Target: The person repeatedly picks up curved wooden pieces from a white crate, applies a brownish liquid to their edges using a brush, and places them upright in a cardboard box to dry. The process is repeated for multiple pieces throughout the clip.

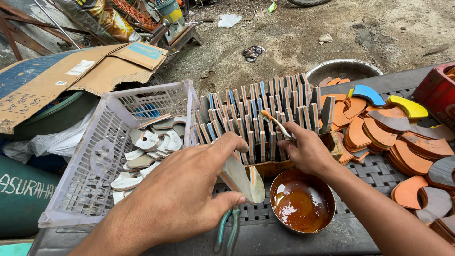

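My left hand (182, 194) grips a curved, flat sole piece (244, 179), grey with an orange edge, held over the table front. My right hand (305, 150) holds a small brush (274, 122) with orange bristles, raised above a round metal bowl (302, 201) of brown glue. Just behind both hands, several striped sole pieces (258, 111) stand on edge in tight rows.
A white plastic crate (102, 156) at left holds grey curved pieces. Orange, blue and yellow pieces (388, 130) are piled at right. Green-handled pliers (227, 230) lie by the bowl. A red crate (438, 92), a metal basin (343, 68) and cardboard (71, 71) stand behind.
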